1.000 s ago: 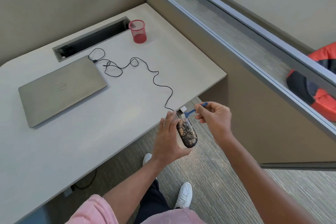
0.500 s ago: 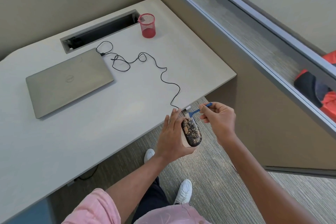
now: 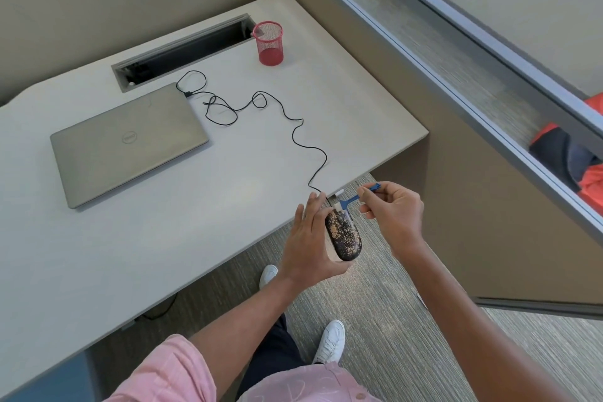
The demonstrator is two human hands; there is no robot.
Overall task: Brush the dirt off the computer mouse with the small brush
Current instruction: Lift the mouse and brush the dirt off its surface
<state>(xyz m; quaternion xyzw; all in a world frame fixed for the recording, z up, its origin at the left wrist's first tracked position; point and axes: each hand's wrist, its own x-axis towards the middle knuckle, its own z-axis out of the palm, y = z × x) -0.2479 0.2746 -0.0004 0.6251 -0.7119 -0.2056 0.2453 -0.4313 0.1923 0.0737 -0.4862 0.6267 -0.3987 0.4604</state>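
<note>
A black computer mouse [image 3: 343,237], speckled all over with tan dirt, is held just off the desk's front edge, above the floor. My left hand [image 3: 308,245] grips it from the left side and below. My right hand [image 3: 393,215] pinches the handle of a small blue brush [image 3: 354,200]. The brush's white bristles touch the mouse's far end. The mouse's black cable [image 3: 295,137] runs back across the desk [image 3: 163,222] in loops toward the laptop.
A closed grey laptop [image 3: 127,143] lies on the desk's left. A red mesh cup [image 3: 268,42] stands at the back beside a cable slot [image 3: 182,50]. A partition with a glass panel [image 3: 456,52] runs along the right. White shoes [image 3: 329,341] are on the carpet below.
The camera view has shifted a little, so the desk sits further right in the frame. Both hands keep the same grip, and the brush head has come down onto the mouse's far end.
</note>
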